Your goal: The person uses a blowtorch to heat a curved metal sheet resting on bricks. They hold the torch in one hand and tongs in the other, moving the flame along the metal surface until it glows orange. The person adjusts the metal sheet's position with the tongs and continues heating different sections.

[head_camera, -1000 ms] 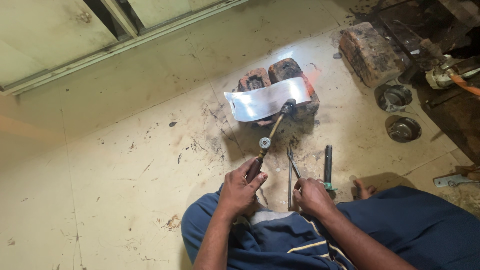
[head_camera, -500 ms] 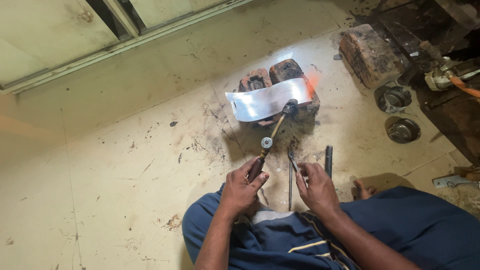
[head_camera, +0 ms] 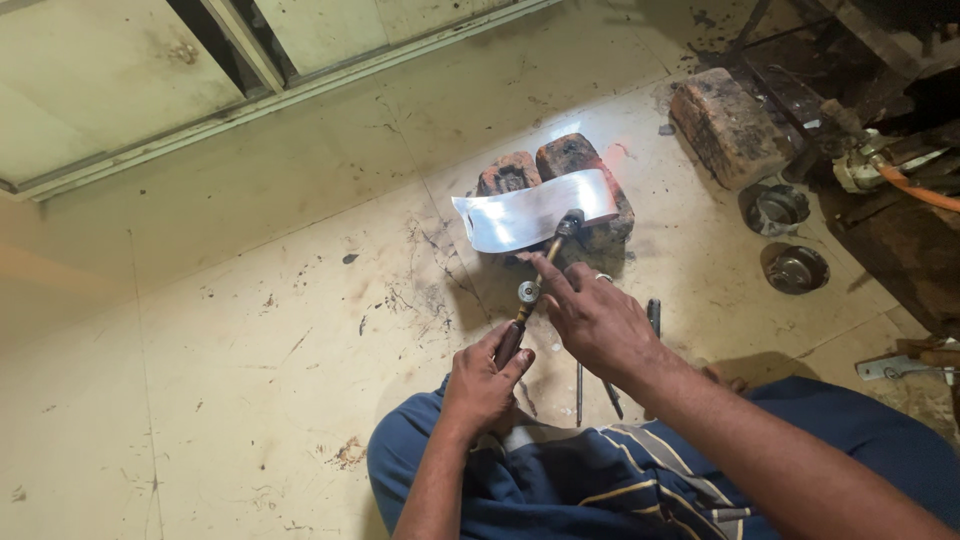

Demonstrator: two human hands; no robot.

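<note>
My left hand (head_camera: 485, 375) grips the dark handle of a gas torch (head_camera: 528, 292) that slants up to the right. Its tip rests against a shiny curved metal strip (head_camera: 535, 210). The strip leans on two scorched bricks (head_camera: 585, 165). My right hand (head_camera: 590, 320) reaches over the torch with fingers spread and holds nothing. Its index finger lies by the torch stem, just above the round valve. Thin metal rods (head_camera: 579, 390) and a dark tool (head_camera: 654, 315) lie on the floor beneath that hand.
A larger brick (head_camera: 725, 125) lies at the upper right. Two round metal cups (head_camera: 795, 268) sit near it, beside an orange hose (head_camera: 920, 190) and dark clutter. A door frame (head_camera: 260, 90) runs along the top left. My blue-clad legs fill the bottom.
My right hand has left the tools on the floor and moved up and left to the torch stem. The left hand and the torch have stayed put.
</note>
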